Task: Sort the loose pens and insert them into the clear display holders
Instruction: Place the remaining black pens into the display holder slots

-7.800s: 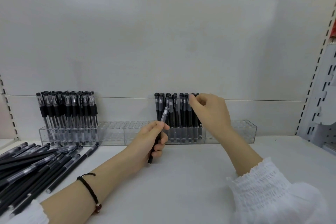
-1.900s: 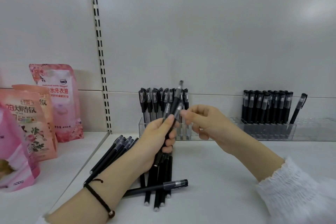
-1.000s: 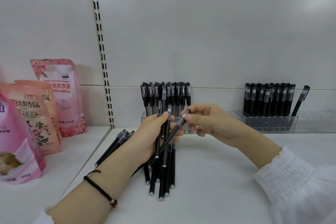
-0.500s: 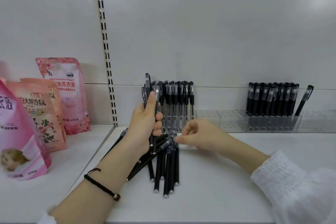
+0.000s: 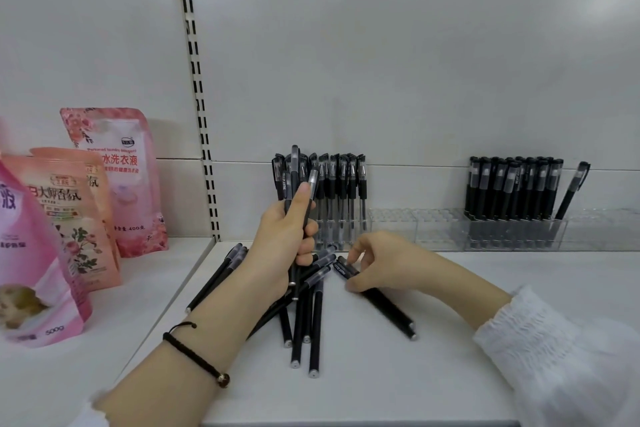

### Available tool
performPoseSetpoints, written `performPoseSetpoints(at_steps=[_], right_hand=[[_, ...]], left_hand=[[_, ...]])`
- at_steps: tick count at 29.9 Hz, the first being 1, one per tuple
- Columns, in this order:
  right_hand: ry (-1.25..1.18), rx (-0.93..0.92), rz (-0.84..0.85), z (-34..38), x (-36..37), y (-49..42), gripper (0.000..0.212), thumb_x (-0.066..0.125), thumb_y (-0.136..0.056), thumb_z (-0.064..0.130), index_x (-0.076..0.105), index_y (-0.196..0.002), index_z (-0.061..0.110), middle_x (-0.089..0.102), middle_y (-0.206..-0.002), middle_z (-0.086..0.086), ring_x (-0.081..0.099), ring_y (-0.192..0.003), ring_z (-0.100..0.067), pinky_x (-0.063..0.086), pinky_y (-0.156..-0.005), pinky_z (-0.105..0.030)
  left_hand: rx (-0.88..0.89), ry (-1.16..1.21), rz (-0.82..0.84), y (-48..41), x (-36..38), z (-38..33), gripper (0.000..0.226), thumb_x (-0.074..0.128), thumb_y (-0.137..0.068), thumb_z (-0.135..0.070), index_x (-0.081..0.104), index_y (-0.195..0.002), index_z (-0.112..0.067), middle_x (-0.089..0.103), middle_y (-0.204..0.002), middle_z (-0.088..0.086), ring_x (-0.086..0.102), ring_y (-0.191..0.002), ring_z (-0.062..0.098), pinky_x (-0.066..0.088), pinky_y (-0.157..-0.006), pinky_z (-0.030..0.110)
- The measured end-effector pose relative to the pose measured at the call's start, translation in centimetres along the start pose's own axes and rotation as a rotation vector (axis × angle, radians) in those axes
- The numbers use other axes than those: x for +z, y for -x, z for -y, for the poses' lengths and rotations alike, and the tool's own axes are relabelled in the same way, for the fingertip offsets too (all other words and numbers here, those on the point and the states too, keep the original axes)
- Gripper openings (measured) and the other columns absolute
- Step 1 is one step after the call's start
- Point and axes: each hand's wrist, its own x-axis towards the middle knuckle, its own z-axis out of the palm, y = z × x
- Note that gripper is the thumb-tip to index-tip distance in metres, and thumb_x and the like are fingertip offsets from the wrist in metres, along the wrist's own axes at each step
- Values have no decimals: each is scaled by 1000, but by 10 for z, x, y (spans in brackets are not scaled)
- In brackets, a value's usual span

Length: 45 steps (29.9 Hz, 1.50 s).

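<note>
held bundle (image 5: 295,184): a few black pens, upright, caps up, gripped in our left hand (image 5: 284,243), raised above the pile.
loose pile (image 5: 304,319): black pens fanned flat on the shelf (image 5: 450,340), directly below and partly hidden by the left hand.
split-off pens (image 5: 384,303): two, we think, lying angled just right of the pile. Our right hand (image 5: 381,263) pinches their cap end, fingers curled, barrels pointing toward us.
clear holders (image 5: 436,229): row along the back wall. The left stocked block (image 5: 341,191) stands behind the left hand, the right stocked block (image 5: 512,191) well apart, with a leaning pen (image 5: 571,196) at its right edge.
surroundings: pink pouches (image 5: 114,180) on the neighbouring shelf at left, black bracelet (image 5: 194,352) on our left wrist, white sleeve (image 5: 554,357) on our right arm.
</note>
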Motion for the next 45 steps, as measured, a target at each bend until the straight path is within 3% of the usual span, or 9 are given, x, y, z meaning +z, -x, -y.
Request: performPoseSetpoints(at_steps=[3,8,14,20,25,28,35,41,45], right_hand=[[68,18,28,-3,-12,3,39,80,-75,30,62,-108,19,59,-84,10,56,-81,-11,39,-59,-15],[70,72,102,-6,-24,5,33,82,-73,32,71,-97,12,64,-82,3,59,-79,-13,51,-74,-27],[17,75,113,-6,-25,8,25,79,-77,30,67,-85,10,55,-66,0,47,-59,-14,38,-52,-23],[-645,-80,-75,-1,-43,14,20,69,-88,27,63,-75,12,55,-57,2,44,-48,-9,33,-43,-18],[-991,-155,-111,7,-35,13,17,64,-90,17,66,-94,0,66,-79,-12,57,-55,-10,40,-43,-18],[-924,-159,-176,8,-31,13,16,65,-90,15,66,-91,-2,62,-74,-10,54,-55,-11,40,-45,-19],[-739,-139,-297,13,-24,12,19,71,-87,22,62,-72,14,47,-47,12,41,-44,-3,32,-41,-12],[-753,-112,-266,18,-19,11,32,58,-93,42,65,-84,12,65,-66,7,45,-47,-8,30,-40,-18],[-595,-100,-184,14,-9,10,25,61,-93,33,63,-76,15,64,-61,10,46,-46,-4,31,-40,-15]], left_hand=[[-43,6,33,0,0,3,40,55,-92,-49,55,-104,-10,41,-51,-7,30,-39,7,27,-34,19],[-65,30,104,2,5,6,34,56,-93,-44,58,-94,-10,50,-51,-5,42,-39,7,34,-35,18],[-128,130,106,4,9,5,22,50,-99,-31,49,-93,-9,57,-56,-2,44,-41,7,34,-35,17],[-108,66,97,4,11,10,21,45,-103,-24,50,-103,-4,65,-60,2,59,-49,12,48,-45,21],[-169,-18,267,8,13,12,36,39,-105,-28,49,-127,-2,74,-102,13,73,-90,29,59,-81,44],[-189,60,304,9,14,11,35,40,-105,-27,51,-126,-2,73,-103,18,72,-91,35,60,-74,43],[-167,-42,261,9,15,16,29,45,-102,-36,52,-108,-9,68,-71,4,57,-53,14,48,-48,26],[-53,30,182,2,9,11,40,46,-95,-53,58,-94,-14,47,-57,-3,35,-42,8,31,-36,19],[-15,153,10,-5,0,-1,41,55,-89,-56,43,-83,-16,45,-54,-4,35,-41,8,30,-34,19]])
